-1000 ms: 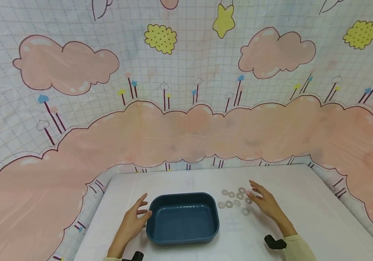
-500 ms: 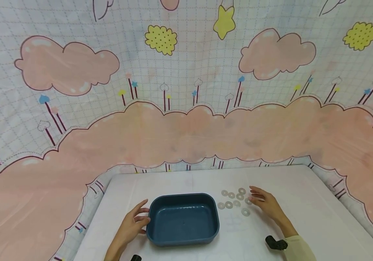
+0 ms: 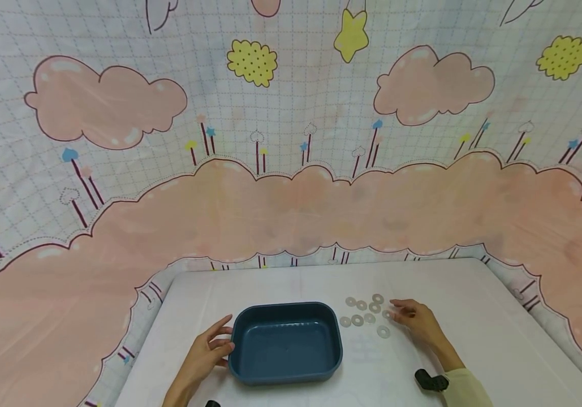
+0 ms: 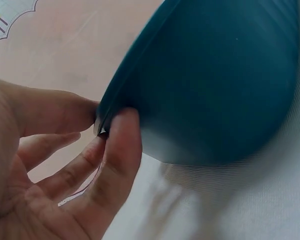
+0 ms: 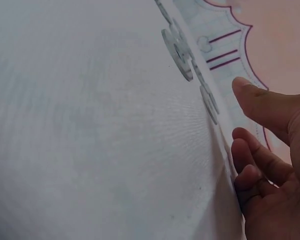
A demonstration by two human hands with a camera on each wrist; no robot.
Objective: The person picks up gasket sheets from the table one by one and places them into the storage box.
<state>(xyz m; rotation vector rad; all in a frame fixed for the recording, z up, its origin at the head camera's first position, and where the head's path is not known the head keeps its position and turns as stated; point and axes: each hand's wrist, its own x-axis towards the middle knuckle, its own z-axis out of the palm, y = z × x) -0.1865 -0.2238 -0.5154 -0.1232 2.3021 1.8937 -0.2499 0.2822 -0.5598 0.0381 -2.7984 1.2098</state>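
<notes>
Washers (image 3: 367,312), small flat clear rings, lie scattered in a loose cluster on the white table (image 3: 474,316), just right of a dark blue tray (image 3: 285,342) and at the fingertips of the right hand. Going left to right: the left hand (image 3: 204,356) pinches the tray's left rim, thumb on the outer wall and fingers at the lip, as the left wrist view shows (image 4: 97,125); the tray sits near the table's near edge, holding nothing. The right hand (image 3: 418,322) hovers low beside the rightmost washers with its fingers loosely curled and holding nothing, its grip apart. Each washer looks light, stiff and slick, and so thin that it probably has to be slid or tipped up by its outer edge, or hooked through the hole, to be lifted. Behind the smooth table hangs a cloth backdrop (image 3: 291,141) printed with pink clouds, yellow stars and a pale grid.
</notes>
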